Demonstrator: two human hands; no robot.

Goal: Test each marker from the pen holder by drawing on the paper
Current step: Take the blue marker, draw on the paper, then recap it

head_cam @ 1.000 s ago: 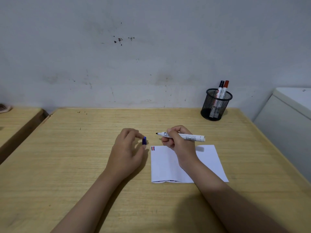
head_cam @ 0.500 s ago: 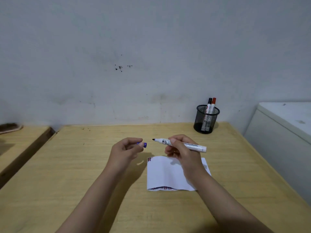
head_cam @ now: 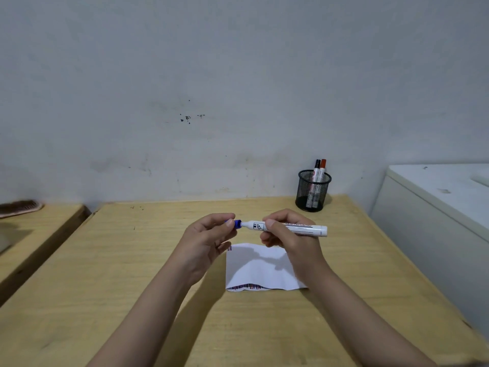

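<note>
My right hand (head_cam: pixel 291 234) grips a white marker (head_cam: pixel 299 229) held level above the table, tip pointing left. My left hand (head_cam: pixel 209 239) pinches the blue cap (head_cam: pixel 236 223), which sits over the marker's tip. Below both hands lies a white sheet of paper (head_cam: pixel 254 268) with short coloured strokes at its top left corner and along its near edge. A black mesh pen holder (head_cam: pixel 312 192) stands at the table's back right, holding a black-capped marker (head_cam: pixel 316 168) and a red-capped marker (head_cam: pixel 322 169).
The wooden table (head_cam: pixel 132 274) runs up to a stained grey wall. A white cabinet (head_cam: pixel 436 207) stands close on the right. A second wooden surface (head_cam: pixel 31 229) lies to the left with a brush (head_cam: pixel 21 207) on it.
My left hand carried the blue cap rightwards onto the marker's tip; one second ago cap and tip were apart. The view has tilted upwards.
</note>
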